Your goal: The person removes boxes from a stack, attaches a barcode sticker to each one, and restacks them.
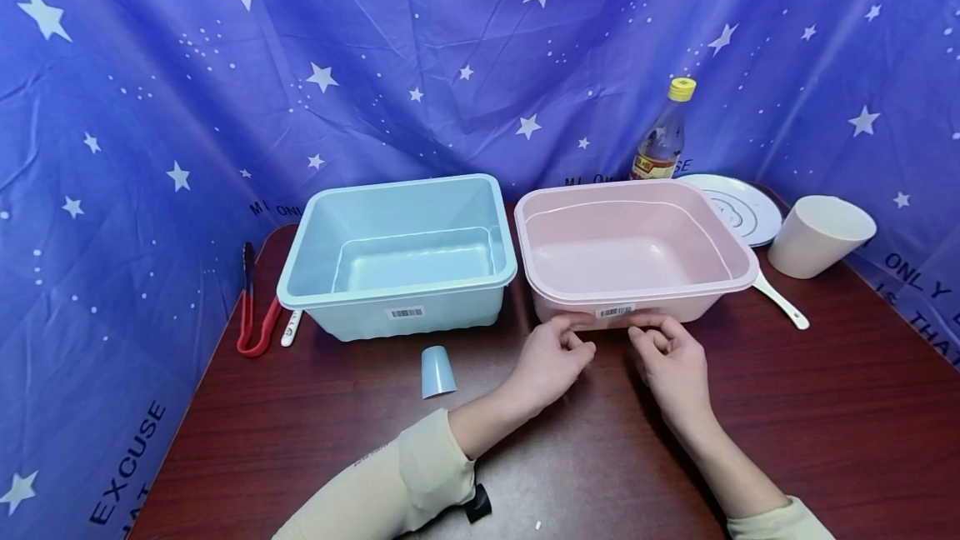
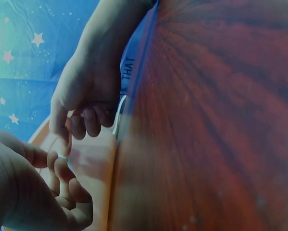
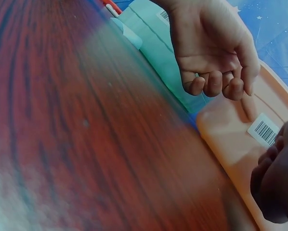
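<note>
A pink plastic basin (image 1: 551, 304) stands right of centre in the head view, with a white barcode label (image 1: 616, 312) on its front wall. My left hand (image 1: 551, 357) is at that wall, left of the label. Its index finger reaches along the plastic while the other fingers bend inward. On the other side of the label, my right hand (image 1: 675, 369) has its index finger at the wall, remaining fingers bent. The right wrist view shows the label (image 3: 265, 131) between both hands. No object shows in either palm.
Left of the pink basin stands a light blue basin (image 1: 405, 322), with a small blue cup (image 1: 438, 373) before it. Red tongs (image 1: 255, 332) and a white handle (image 1: 292, 328) lie farther left. A yellow-capped bottle (image 1: 660, 144), white plate (image 1: 742, 202), white cup (image 1: 817, 240) and white spoon handle (image 1: 783, 302) are right.
</note>
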Demonstrator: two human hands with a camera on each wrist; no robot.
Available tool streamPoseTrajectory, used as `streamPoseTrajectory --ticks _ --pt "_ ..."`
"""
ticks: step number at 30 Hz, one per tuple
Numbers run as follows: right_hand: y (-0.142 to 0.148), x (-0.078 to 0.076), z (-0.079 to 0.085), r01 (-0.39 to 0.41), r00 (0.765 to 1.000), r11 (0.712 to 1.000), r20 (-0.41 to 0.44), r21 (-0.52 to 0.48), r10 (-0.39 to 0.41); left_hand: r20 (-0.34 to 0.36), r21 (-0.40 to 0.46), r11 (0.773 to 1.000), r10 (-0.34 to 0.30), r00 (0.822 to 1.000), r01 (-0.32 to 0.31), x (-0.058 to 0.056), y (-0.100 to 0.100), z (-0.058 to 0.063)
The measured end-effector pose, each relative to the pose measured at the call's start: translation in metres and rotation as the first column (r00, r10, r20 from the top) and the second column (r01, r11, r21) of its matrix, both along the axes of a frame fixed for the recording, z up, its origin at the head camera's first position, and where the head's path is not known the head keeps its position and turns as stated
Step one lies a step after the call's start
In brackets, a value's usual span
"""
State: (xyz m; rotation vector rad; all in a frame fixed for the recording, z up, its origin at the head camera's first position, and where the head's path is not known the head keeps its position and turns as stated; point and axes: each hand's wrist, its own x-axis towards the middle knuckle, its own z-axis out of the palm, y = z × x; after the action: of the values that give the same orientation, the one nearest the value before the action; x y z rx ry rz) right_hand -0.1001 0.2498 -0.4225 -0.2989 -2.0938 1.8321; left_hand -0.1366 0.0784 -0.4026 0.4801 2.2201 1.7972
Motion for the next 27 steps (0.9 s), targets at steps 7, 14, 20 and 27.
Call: streamPoseTrajectory --ticks 7,14,20,27 --pt "-0.001 0.0 -0.003 -0.175 0.983 0.984 -0.061 -0.023 0.173 0.007 0.024 0.997 -0.069 0.998 0.069 -0.002 0.0 -0.001" --pt "-0.002 -0.002 -0.004 -0.136 0.989 0.987 -0.073 -0.085 0.13 0.065 -0.015 0.995 -0.099 0.993 0.1 -0.004 -0.002 -0.002" --pt "0.007 -0.005 0.003 0.076 0.992 0.98 -0.089 -0.182 -0.093 -0.124 -0.148 0.986 -0.1 0.987 0.081 0.004 -0.003 0.005" --pt "0.033 -0.008 0.014 0.241 0.901 0.948 -0.316 -0.206 -0.298 -0.375 -0.108 0.994 -0.026 0.927 -0.015 0.013 -0.008 0.02"
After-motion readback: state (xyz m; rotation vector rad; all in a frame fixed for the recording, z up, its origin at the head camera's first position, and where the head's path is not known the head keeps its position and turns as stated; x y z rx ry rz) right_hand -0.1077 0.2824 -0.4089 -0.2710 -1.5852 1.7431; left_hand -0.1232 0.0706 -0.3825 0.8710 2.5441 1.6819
